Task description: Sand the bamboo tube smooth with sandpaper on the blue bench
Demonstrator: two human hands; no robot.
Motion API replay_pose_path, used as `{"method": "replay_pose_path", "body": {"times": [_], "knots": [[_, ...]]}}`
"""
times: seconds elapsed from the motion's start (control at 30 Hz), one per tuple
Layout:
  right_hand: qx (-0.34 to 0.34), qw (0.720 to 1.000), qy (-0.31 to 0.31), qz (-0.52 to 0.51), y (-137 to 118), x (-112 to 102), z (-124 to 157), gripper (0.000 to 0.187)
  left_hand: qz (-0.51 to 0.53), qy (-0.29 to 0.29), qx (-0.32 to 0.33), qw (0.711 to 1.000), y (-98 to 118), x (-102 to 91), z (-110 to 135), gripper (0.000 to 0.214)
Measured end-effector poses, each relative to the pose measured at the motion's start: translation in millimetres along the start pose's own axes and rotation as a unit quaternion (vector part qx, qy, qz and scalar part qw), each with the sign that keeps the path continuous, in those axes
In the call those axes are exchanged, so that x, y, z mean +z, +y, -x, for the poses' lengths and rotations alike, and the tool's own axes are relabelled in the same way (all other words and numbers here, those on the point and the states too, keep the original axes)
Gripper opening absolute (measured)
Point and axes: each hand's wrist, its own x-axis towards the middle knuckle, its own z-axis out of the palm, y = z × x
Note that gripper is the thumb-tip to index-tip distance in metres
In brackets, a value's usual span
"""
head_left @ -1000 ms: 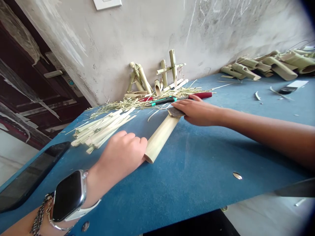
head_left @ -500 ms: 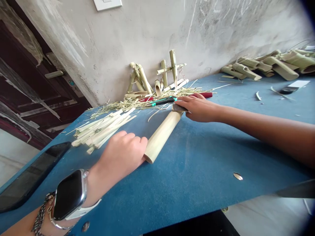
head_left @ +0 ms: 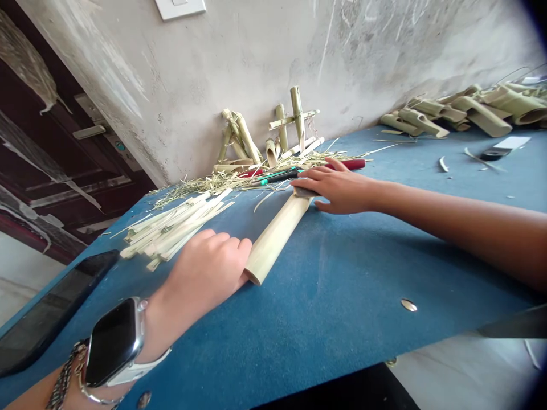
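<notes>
A pale, smooth bamboo tube lies slantwise on the blue table, its near end towards me. My left hand is closed at the tube's near end, the thumb side against it and some fingertips hidden. Over the far end, my right hand presses a small grey-brown piece of sandpaper onto the bamboo. Its fingers reach across the sheet, with the thumb low beside the tube. Just beyond that hand lie a black and teal tool and a red handle.
Split bamboo strips lie left of the tube, near a black phone. Bamboo shavings and small bamboo frames line the wall. Cut bamboo pieces are heaped at the back right.
The whole view has shifted slightly left. My right hand, with the sandpaper, lies a little flatter over the tube's far end. My left hand keeps its place at the near end.
</notes>
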Motion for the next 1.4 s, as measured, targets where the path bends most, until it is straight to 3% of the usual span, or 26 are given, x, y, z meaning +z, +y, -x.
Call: {"method": "replay_pose_path", "body": {"times": [0.1,0.27,0.33,0.4,0.5,0.57,0.67,0.8,0.87,0.97,1.07,1.17,1.33,1.4], "knots": [[0.019,1.000,-0.005,-0.010,-2.7,0.2,-0.1,0.059,0.000,0.019,-0.001,1.000,-0.6,2.5,0.7,0.013],[-0.151,0.980,-0.014,-0.131,-67.2,-19.3,-0.6,0.065,0.015,0.067,-0.001,0.998,-1.1,9.2,-0.1,0.013],[-0.196,0.971,-0.009,-0.138,-75.5,-23.2,-0.9,0.065,0.013,0.077,0.005,0.997,-0.9,10.5,-0.5,0.010],[-0.193,0.975,0.001,-0.112,-63.0,-20.6,-1.5,0.060,0.015,0.067,0.001,0.998,-1.1,10.5,-1.0,0.008],[-0.117,0.992,0.009,-0.049,-23.7,-9.1,-2.1,0.046,0.027,0.019,-0.011,0.999,-2.0,9.0,-1.7,0.009],[-0.067,0.997,0.006,-0.025,-5.1,-3.3,-1.9,0.047,0.032,-0.006,-0.018,0.999,-2.4,7.9,-2.1,0.010],[-0.068,0.997,0.003,-0.038,-14.2,-5.4,-1.7,0.054,0.030,-0.026,-0.025,0.999,-2.4,6.8,-2.1,0.011],[-0.193,0.973,0.006,-0.124,-67.7,-20.5,-1.3,0.059,0.027,-0.026,-0.022,0.999,-1.5,5.8,-1.9,0.009],[-0.225,0.963,0.004,-0.146,-79.3,-24.0,-1.5,0.058,0.031,-0.023,-0.018,0.999,-1.1,5.3,-2.0,0.008],[-0.192,0.975,0.003,-0.112,-55.8,-17.4,-2.2,0.053,0.036,-0.030,-0.022,0.999,-1.2,5.0,-2.5,0.008],[-0.090,0.995,-0.002,-0.043,-13.2,-5.4,-1.6,0.054,0.040,-0.033,-0.026,0.998,-1.7,6.3,-2.9,0.010],[-0.049,0.999,-0.001,-0.014,-4.7,-3.4,-1.1,0.056,0.035,-0.013,-0.027,0.999,-2.0,9.0,-2.1,0.012],[-0.200,0.973,0.017,-0.110,-64.0,-19.6,-3.2,0.052,-0.012,0.088,-0.018,0.996,0.2,7.2,1.6,0.007],[-0.225,0.967,0.016,-0.120,-70.8,-21.8,-3.8,0.050,-0.059,0.147,0.009,0.987,2.2,4.3,2.6,0.009]]}}
